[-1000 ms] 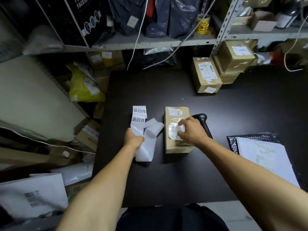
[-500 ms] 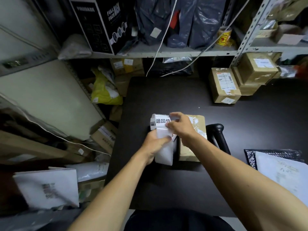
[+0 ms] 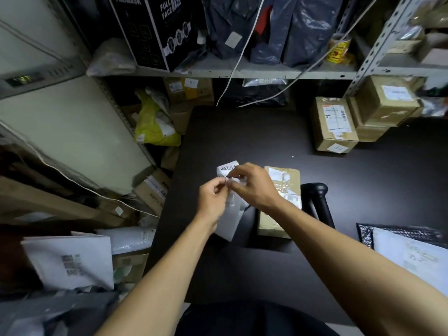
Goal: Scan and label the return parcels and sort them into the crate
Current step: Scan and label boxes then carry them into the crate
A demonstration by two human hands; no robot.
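We hold the label strip (image 3: 228, 190) above the table (image 3: 242, 132): left hand (image 3: 212, 201) and right hand (image 3: 252, 186) each pinch it near its top edge. We should peel slowly, keeping the sticker flat. The parcel (image 3: 282, 190) lies just right of our grip, its long axis pointing away from us.

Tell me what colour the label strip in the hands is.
White with black printed characters; the label strip shows in the head view, pinched by both hands.
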